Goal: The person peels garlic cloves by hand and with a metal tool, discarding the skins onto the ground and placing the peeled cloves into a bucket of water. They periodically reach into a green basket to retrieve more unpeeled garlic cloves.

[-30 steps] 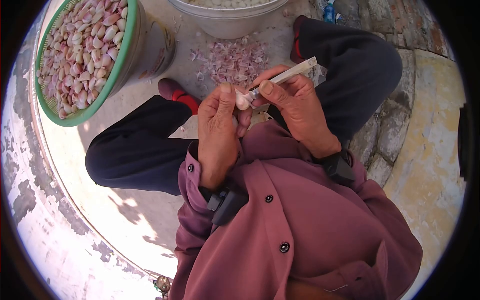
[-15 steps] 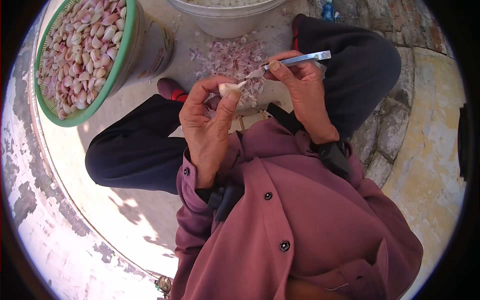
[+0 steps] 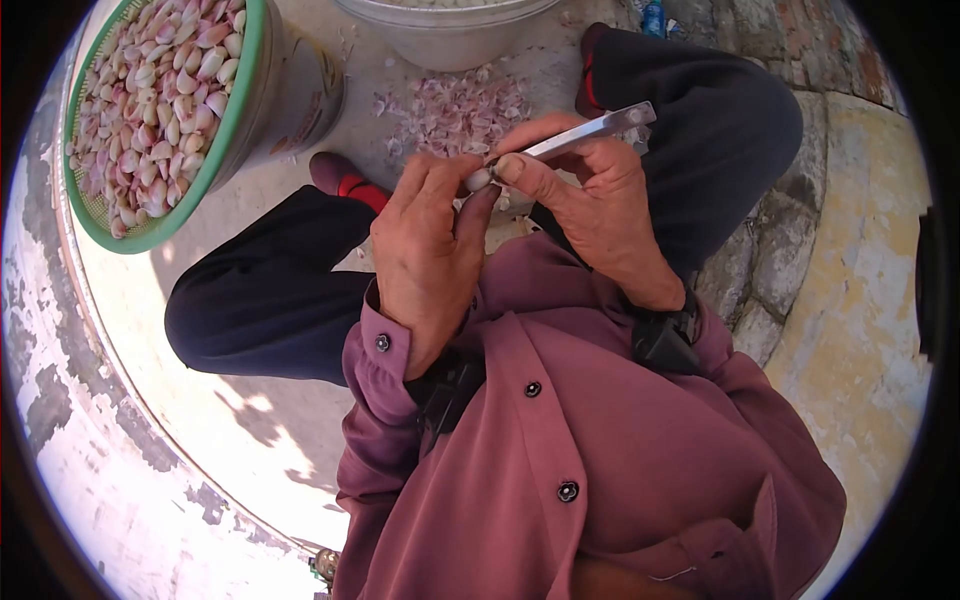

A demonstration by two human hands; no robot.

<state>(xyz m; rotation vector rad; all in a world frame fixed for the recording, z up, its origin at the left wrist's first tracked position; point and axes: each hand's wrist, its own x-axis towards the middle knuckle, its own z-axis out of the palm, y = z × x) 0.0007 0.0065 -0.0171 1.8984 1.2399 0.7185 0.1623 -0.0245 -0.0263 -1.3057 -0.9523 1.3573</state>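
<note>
My left hand point(image 3: 428, 245) pinches a pale garlic clove point(image 3: 480, 180) between thumb and fingers. Against its right side is my right hand point(image 3: 600, 205), closed round a small knife with a flat metal handle point(image 3: 600, 130). The handle points up and to the right; the blade is hidden at the clove, where the fingertips of both hands meet. Beyond the hands, pinkish garlic skins point(image 3: 460, 110) lie scattered on the ground.
At the upper left a green-rimmed basket point(image 3: 255, 95) of unpeeled cloves rests on a bucket point(image 3: 310, 95). A white tub point(image 3: 440, 40) stands at the top centre. My bent legs flank the skins. A blue bottle point(image 3: 654, 20) lies at the top right.
My right hand has moved left and its fingertips now meet the left hand at the clove. The knife blade, visible before, is hidden. The left hand has turned slightly, covering more of the clove.
</note>
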